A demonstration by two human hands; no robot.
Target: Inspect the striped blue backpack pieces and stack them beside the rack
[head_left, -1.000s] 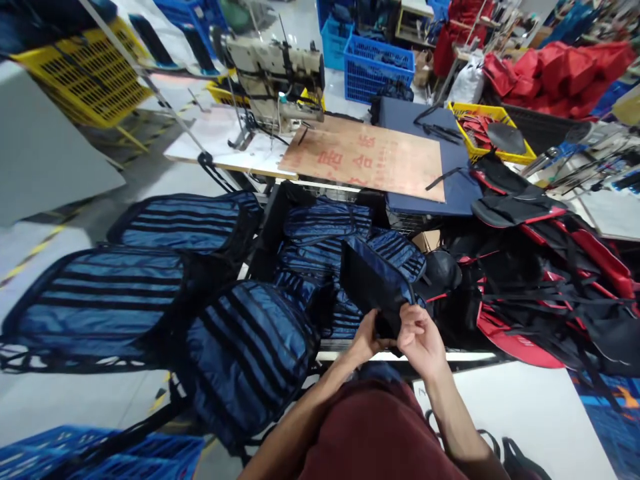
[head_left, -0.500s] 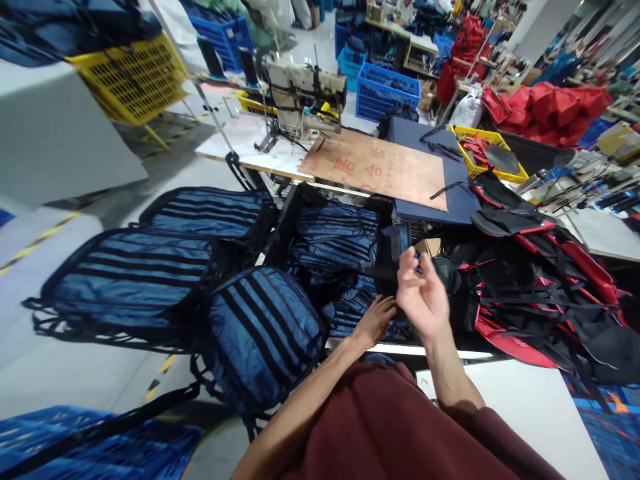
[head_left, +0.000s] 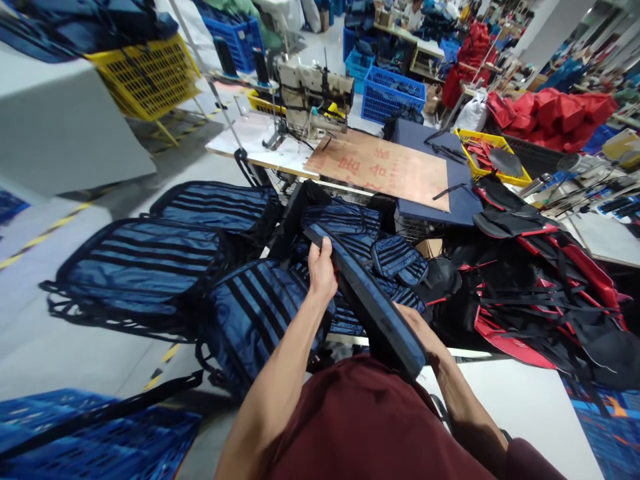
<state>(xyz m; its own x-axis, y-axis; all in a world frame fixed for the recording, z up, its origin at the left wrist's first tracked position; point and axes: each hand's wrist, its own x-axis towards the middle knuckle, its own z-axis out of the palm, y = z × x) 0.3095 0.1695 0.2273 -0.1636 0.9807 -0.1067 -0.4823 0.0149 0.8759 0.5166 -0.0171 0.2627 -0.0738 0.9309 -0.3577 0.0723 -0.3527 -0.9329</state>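
Left hand (head_left: 324, 270): grip closed on the upper-left end of the panel (head_left: 371, 297), thumb on its top face. Right hand (head_left: 414, 325): at the panel's lower-right half, fingers hidden behind it, so can't tell whether that grip is closed.

Panel is blue and black, edge-on and narrow from here, slanting from upper left down to lower right. It's held in front of the torso, lower end near the maroon shirt (head_left: 365, 420), upper part above the bin (head_left: 295, 208).

Bin is black-sided and holds blue pieces (head_left: 345, 219) with black stripes, in layers. Three striped blue bags left of it: near bag (head_left: 250, 310) beside the left forearm, side bag (head_left: 140, 263) farther left, far bag (head_left: 215, 205) behind that one.

Right of the bin: heap of black-and-red bags (head_left: 543, 283), small carton (head_left: 431, 248) between. White board (head_left: 520, 407) below the heap.

Beyond the bin: sewing machine (head_left: 315, 93) on a white bench (head_left: 240, 140), brown sheet (head_left: 385, 167) with red print, partly over a navy sheet (head_left: 460, 207).
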